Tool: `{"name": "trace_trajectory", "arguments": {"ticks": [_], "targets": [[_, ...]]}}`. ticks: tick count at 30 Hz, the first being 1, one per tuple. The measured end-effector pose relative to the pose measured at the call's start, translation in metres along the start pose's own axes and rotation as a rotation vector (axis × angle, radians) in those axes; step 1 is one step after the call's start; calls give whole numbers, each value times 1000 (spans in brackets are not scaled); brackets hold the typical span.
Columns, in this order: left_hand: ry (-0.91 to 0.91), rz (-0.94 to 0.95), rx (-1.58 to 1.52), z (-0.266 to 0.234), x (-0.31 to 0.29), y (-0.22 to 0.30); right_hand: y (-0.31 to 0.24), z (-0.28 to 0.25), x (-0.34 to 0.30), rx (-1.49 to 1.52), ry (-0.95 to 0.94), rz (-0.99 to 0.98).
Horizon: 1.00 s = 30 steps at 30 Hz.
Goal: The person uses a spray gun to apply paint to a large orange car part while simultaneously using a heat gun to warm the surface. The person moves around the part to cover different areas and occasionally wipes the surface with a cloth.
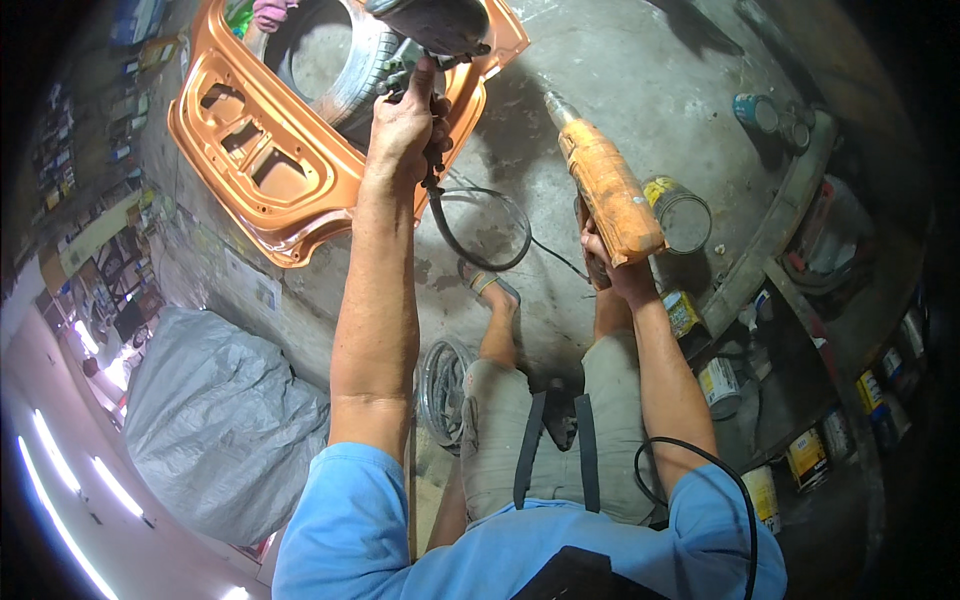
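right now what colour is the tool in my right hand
The tool in your right hand is mostly orange, seen in the head view.

my left arm (375,290) reaches toward the top centre, left hand (402,130) curled, thumb uppermost; my right arm (678,375) slants up-left, right hand (627,281) clenched right of centre.

The car panel (235,175) is ahead on the left, the tyre (372,62) showing within its large opening. The spray gun (437,22) is in the left hand (402,130), over the panel's right part. Right of the panel, the heat gun (610,185) is in the right hand (617,272), with a can (688,222) just right of it. The tubing coil (440,395) is beside the left leg (493,410).
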<state>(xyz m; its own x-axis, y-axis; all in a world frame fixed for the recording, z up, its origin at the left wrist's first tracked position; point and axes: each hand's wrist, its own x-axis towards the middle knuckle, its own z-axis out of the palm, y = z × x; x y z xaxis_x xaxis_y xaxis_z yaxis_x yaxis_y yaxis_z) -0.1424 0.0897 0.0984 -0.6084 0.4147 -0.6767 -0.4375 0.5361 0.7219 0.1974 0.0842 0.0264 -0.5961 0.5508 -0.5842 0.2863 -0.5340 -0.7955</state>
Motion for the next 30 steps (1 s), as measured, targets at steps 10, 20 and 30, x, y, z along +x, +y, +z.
{"name": "trace_trajectory", "arguments": {"ticks": [10, 20, 30], "targets": [[123, 360, -93, 39, -27, -95, 17, -11, 1, 112, 64, 18], [647, -152, -516, -112, -159, -220, 57, 0, -36, -109, -123, 125], [555, -192, -383, -257, -168, -195, 73, 75, -42, -755, -416, -299]]}}
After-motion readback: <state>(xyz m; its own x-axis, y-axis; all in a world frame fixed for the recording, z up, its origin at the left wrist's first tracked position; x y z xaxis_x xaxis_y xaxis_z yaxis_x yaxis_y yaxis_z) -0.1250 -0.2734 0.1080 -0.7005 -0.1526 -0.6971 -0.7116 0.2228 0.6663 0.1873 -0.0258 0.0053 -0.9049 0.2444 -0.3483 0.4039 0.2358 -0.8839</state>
